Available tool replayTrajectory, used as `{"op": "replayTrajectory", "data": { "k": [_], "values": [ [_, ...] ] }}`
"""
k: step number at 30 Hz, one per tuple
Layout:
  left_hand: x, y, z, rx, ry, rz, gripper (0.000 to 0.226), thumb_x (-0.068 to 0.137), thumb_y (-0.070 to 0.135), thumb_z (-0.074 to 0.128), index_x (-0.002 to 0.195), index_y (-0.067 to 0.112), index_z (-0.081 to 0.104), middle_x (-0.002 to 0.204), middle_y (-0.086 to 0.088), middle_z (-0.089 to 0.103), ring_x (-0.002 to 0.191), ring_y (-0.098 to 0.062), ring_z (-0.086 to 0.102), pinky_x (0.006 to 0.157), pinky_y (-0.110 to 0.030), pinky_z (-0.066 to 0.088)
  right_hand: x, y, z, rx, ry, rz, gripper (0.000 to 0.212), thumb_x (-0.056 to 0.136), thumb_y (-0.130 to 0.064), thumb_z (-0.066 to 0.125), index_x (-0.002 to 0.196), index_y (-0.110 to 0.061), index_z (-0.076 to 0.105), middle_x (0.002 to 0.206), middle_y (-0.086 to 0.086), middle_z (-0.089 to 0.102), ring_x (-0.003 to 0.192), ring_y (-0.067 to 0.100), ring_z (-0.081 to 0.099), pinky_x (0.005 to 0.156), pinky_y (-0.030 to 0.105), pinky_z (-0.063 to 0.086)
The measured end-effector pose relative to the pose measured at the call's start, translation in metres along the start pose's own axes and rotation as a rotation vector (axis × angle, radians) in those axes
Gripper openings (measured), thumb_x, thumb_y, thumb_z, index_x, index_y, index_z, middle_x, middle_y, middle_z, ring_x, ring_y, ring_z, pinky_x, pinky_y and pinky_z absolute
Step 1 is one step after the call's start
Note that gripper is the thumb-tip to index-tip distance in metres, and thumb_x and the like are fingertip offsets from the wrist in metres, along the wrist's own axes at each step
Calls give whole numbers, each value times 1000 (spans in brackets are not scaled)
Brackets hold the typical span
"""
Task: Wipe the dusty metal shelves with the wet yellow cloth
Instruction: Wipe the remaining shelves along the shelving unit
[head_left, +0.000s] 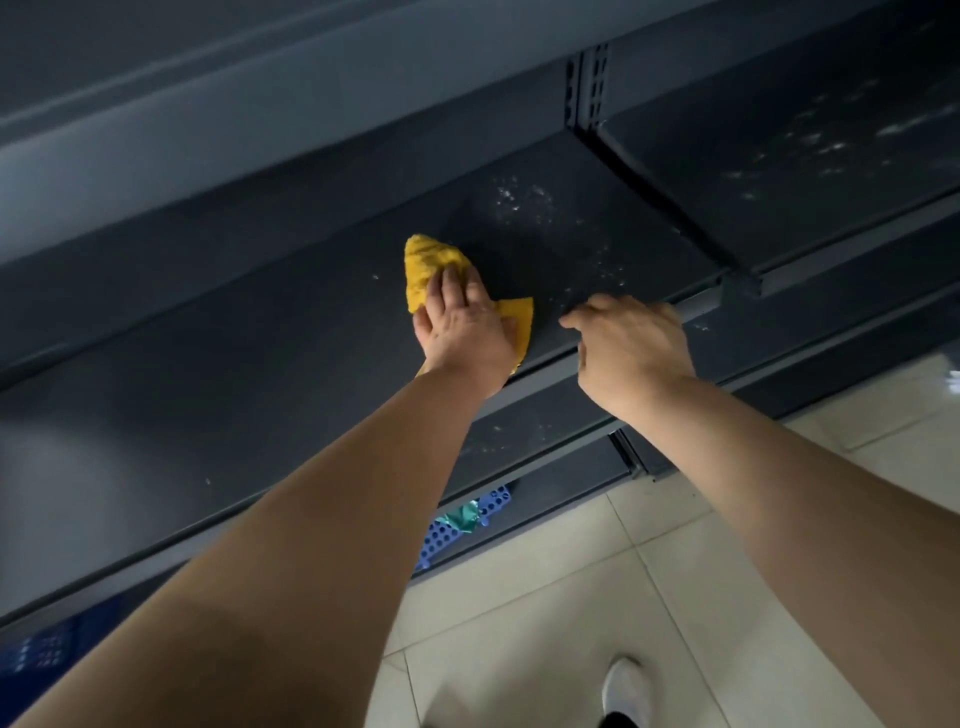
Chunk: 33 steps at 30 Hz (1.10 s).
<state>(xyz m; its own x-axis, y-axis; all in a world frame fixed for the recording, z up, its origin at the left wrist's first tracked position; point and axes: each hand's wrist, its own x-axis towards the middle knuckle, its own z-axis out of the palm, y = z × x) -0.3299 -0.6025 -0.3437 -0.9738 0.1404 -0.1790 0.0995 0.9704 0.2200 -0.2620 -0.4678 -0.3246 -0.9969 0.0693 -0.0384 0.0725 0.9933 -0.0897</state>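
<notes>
Yellow cloth (422, 270) is lying bunched on the dark metal shelf (260, 364), near its front edge. The left hand (462, 327) is pressing down on it with fingers straight and flat, and the cloth is sticking out beyond the fingertips and at the hand's right side. The right hand (631, 348) is gripping the front lip of the same shelf just to the right, fingers curled over the rail. White dust specks (519, 200) are showing on the shelf beyond the cloth, and more are scattered over the neighbouring shelf (779, 140) past the slotted upright (587, 88). Below, a blue perforated crate (434, 545) is sitting under the lower shelves, and a white shoe (626, 686) is standing on the pale floor tiles (571, 597).
</notes>
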Motion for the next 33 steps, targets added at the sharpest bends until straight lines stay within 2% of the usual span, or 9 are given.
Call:
{"op": "replayTrajectory", "data": {
  "k": [4,9,12,16,22,29,33],
  "values": [
    [1,14,0,5,-13,56,71,100,42,34,154,11,1,162,-6,-8,148,-27,-11,119,-47,0,-3,-3,-1,-41,-33,-8,48,83,-11,56,129,-26,55,121,-3,57,109,21,57,95,38,38],
    [-14,-20,-6,19,0,30,69,100,32,41,154,15,2,162,-2,-6,148,-26,-9,119,-44,4,-10,-18,-8,-63,-70,29,44,83,-8,56,126,-18,56,122,0,58,118,19,52,100,38,37],
    [-30,-56,-6,28,20,-31,72,98,32,43,155,17,2,162,-1,-7,148,-25,-12,120,-44,1,-15,-42,-8,-60,-88,-2,48,83,-8,56,131,-14,52,135,2,51,134,19,39,110,43,29],
    [-54,-108,-11,51,30,-96,73,98,33,43,155,17,-1,162,-1,-10,148,-27,-14,120,-42,-2,-20,-96,-3,-6,-86,-147,50,86,-11,58,135,-15,49,145,-1,44,142,17,30,114,43,28],
    [-85,-204,-20,52,42,-249,78,97,34,46,154,19,-4,162,1,-12,148,-25,-15,120,-43,-3,-28,-183,10,48,-104,-281,44,90,-12,54,134,-17,51,146,-3,44,143,15,29,114,41,26],
    [-121,-309,-32,41,51,-380,79,97,27,49,154,18,-5,161,1,-13,147,-31,-15,121,-43,-1,-37,-257,25,66,-151,-332,43,91,-10,52,134,-17,49,149,-4,41,145,15,26,115,41,24],
    [-135,-350,-36,33,63,-492,77,98,29,45,154,17,-6,161,-1,-13,147,-36,-12,121,-42,1,-42,-282,36,64,-169,-345,41,89,-9,53,130,-18,53,144,-5,46,142,15,30,113,40,26]
  ]
}}
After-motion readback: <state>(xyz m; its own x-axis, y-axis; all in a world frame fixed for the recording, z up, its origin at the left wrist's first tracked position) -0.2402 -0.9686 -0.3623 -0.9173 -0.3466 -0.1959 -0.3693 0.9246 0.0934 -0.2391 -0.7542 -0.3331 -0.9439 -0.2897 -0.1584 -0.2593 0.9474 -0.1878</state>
